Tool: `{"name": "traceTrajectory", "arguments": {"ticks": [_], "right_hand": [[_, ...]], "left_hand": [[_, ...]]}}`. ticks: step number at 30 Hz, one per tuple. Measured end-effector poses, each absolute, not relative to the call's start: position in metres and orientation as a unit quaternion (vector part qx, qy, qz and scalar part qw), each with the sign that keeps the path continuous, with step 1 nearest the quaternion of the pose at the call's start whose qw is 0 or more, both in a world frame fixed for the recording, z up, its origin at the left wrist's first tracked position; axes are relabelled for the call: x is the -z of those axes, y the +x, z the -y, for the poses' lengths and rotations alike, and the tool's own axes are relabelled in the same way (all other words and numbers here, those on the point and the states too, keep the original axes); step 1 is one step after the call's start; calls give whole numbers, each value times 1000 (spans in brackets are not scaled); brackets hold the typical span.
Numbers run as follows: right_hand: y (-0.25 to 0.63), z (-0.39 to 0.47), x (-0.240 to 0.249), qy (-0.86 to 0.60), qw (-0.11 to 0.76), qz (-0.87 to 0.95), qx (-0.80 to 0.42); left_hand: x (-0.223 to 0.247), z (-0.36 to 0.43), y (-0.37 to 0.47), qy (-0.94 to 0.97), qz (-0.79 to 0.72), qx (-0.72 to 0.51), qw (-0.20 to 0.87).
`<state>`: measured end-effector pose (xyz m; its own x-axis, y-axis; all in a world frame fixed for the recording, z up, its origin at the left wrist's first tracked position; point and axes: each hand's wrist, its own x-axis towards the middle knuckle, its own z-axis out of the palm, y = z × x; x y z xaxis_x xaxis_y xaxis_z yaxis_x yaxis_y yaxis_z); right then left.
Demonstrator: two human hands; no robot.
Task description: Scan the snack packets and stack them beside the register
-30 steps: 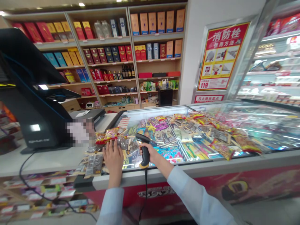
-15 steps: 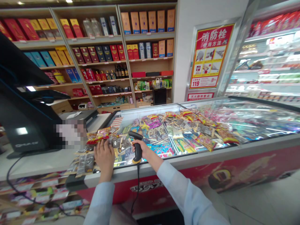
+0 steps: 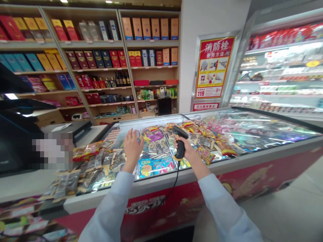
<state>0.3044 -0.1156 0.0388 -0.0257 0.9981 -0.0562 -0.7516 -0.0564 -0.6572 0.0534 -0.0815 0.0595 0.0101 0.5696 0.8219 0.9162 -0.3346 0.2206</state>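
Note:
My left hand (image 3: 133, 149) is open, fingers spread, above the glass top of the freezer (image 3: 217, 164), with nothing in it. In my right hand (image 3: 186, 148) is a black and yellow barcode scanner (image 3: 180, 149), held upright by its handle, its cord hanging down the front. Left of my left hand lie clear packets with wooden sticks (image 3: 67, 184) and red and yellow packets (image 3: 87, 151). More packets (image 3: 205, 154) lie in a heap to the right of the scanner. Colourful packs (image 3: 155, 167) show between my hands.
A counter (image 3: 25, 183) with a dark monitor (image 3: 15, 134) stands at the left. Shelves of boxes (image 3: 96, 59) line the back wall, beside a red fire-hydrant sign (image 3: 214, 67). A lit display fridge (image 3: 285, 80) is at the right.
My left hand has lifted off the packets at the left and moved right and up. My right hand has carried the scanner to the right. The view has turned slightly right.

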Motion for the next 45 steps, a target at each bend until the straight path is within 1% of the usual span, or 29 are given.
{"name": "traceTrajectory", "arguments": {"ticks": [5,8,13,17,21,25,29,32,35,40,45], "right_hand": [[388,131,-47,-307,699,222,-606],[426,137,-44,-315,705,219,-596],[466,136,-20,-325,733,201,-563],[485,135,7,-336,729,185,-567],[493,134,25,-317,741,152,-573],[492,131,30,-293,751,121,-579],[492,130,30,-295,746,124,-584],[493,130,31,-307,748,142,-571],[494,130,32,-309,748,147,-568],[493,131,30,-319,750,154,-558],[491,135,21,-332,729,146,-580]], "left_hand": [[-49,68,136,-724,502,453,137],[-41,61,182,-747,477,453,95],[-25,50,244,-773,476,419,9],[-8,35,272,-783,495,374,-55],[12,16,282,-786,512,334,-95],[31,3,286,-785,526,314,-93],[37,0,286,-786,527,314,-78],[33,2,284,-789,525,312,-70],[26,7,284,-791,514,320,-87],[14,13,287,-762,512,368,-145],[-5,12,270,-749,478,431,-158]]}}
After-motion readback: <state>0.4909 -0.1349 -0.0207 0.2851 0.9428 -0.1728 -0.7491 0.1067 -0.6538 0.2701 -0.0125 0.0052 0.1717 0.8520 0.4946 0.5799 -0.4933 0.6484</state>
